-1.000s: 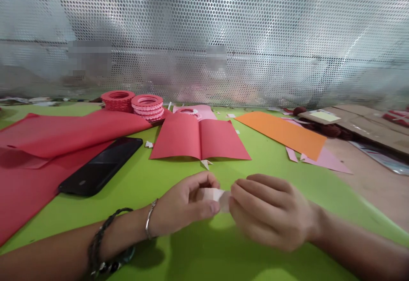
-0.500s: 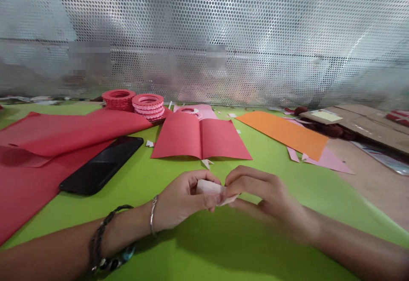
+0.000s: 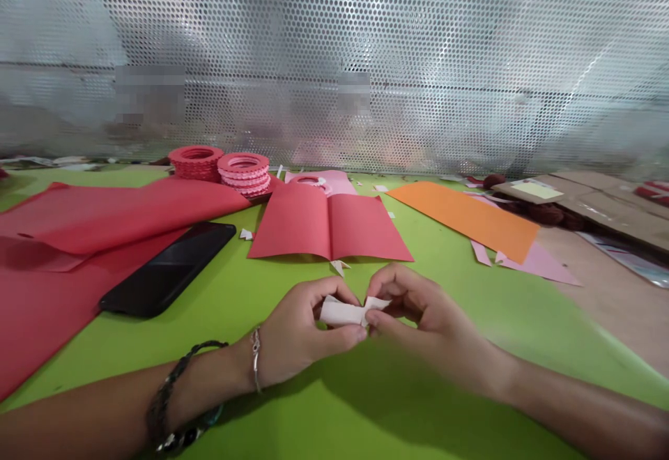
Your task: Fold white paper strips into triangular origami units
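Left hand [image 3: 295, 338] and right hand [image 3: 444, 334]: close together, fingertips pinching opposite ends of folded white paper strip [image 3: 342, 313]. Held above near middle of green tabletop [image 3: 272, 422]; perforated metal screen [image 3: 334, 42] across far side. Long axis roughly left-to-right; small flap at right end angled toward far right.

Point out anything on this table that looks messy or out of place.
Loose paper scraps lie around the creased red sheet, looking like stray offcuts. The orange sheet sits askew, not lined up with the pink paper under it. The large red paper at left is rumpled. Nothing looks spilled.
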`<act>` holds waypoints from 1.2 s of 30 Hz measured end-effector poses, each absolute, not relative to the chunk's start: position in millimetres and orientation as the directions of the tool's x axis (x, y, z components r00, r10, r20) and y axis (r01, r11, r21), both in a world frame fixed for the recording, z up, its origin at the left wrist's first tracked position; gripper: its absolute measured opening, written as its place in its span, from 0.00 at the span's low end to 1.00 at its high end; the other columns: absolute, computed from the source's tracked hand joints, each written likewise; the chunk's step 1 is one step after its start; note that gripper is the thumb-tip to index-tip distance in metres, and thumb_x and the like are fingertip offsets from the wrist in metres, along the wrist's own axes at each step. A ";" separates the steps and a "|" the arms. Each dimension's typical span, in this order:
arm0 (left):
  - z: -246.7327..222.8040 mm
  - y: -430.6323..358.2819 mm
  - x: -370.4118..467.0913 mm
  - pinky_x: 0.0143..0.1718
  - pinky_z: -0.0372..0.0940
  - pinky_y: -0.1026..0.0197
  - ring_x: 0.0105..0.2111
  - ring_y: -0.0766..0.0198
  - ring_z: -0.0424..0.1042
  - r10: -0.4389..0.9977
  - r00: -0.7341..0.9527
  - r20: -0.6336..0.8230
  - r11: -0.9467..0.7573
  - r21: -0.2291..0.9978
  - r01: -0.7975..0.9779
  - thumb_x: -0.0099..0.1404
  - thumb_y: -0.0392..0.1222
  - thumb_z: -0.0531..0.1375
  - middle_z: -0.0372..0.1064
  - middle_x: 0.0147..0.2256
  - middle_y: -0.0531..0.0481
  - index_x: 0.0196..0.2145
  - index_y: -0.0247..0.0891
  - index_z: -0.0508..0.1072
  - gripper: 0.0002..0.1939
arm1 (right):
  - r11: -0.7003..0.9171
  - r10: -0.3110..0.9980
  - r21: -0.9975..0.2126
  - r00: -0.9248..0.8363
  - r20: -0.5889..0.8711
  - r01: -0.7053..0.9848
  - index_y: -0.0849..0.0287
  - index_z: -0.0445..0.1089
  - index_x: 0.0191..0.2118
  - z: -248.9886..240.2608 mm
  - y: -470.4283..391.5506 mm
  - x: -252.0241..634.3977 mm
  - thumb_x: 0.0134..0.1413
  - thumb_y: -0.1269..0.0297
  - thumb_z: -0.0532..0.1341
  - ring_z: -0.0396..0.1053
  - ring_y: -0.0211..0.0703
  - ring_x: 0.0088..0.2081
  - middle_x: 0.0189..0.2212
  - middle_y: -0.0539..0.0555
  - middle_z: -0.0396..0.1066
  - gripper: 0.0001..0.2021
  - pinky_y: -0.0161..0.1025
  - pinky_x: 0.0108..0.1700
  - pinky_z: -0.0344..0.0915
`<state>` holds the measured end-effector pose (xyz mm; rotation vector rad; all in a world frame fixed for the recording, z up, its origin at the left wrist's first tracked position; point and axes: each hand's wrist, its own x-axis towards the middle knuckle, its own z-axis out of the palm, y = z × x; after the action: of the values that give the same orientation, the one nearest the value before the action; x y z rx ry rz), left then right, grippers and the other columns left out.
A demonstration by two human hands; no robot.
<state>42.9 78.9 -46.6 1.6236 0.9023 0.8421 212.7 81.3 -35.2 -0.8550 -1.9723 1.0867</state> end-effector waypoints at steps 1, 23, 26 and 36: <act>-46.5 79.2 42.8 0.20 0.49 0.71 0.20 0.73 0.52 0.880 0.468 0.082 -0.176 0.971 0.162 0.52 0.36 0.58 0.55 0.20 0.58 0.26 0.34 0.64 0.05 | 0.406 0.809 -0.891 -0.533 0.249 0.201 0.60 0.59 0.32 -35.2 81.6 212.6 0.50 0.74 0.55 0.66 0.32 0.27 0.26 0.48 0.65 0.04 0.30 0.29 0.64; -48.6 79.2 40.5 0.25 0.53 0.66 0.24 0.66 0.62 0.822 0.509 0.255 -0.545 0.608 0.577 0.60 0.39 0.50 0.65 0.25 0.52 0.27 0.35 0.67 0.09 | 0.486 0.790 -0.782 -0.580 0.201 0.391 0.61 0.61 0.29 -43.2 83.0 211.9 0.52 0.70 0.54 0.65 0.33 0.25 0.23 0.49 0.67 0.02 0.30 0.26 0.62; -50.9 78.0 41.1 0.25 0.53 0.66 0.25 0.66 0.61 0.780 0.594 0.195 -0.587 0.559 0.586 0.59 0.37 0.50 0.64 0.25 0.52 0.27 0.35 0.66 0.07 | 0.524 0.798 -0.727 -0.555 0.236 0.445 0.61 0.62 0.28 -44.4 83.1 212.0 0.49 0.71 0.56 0.61 0.31 0.22 0.20 0.47 0.64 0.02 0.29 0.23 0.58; -44.2 79.5 41.3 0.25 0.54 0.68 0.22 0.70 0.61 0.834 0.525 0.169 -0.423 0.807 0.413 0.63 0.41 0.47 0.59 0.19 0.56 0.21 0.35 0.62 0.15 | 0.460 0.788 -0.883 -0.500 0.360 0.090 0.59 0.57 0.33 -41.4 82.0 211.0 0.54 0.69 0.53 0.65 0.31 0.24 0.23 0.47 0.64 0.01 0.28 0.24 0.63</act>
<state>41.3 79.5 -44.2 2.0385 1.0103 0.7401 211.0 82.0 -41.4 -0.7362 -1.8965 1.0844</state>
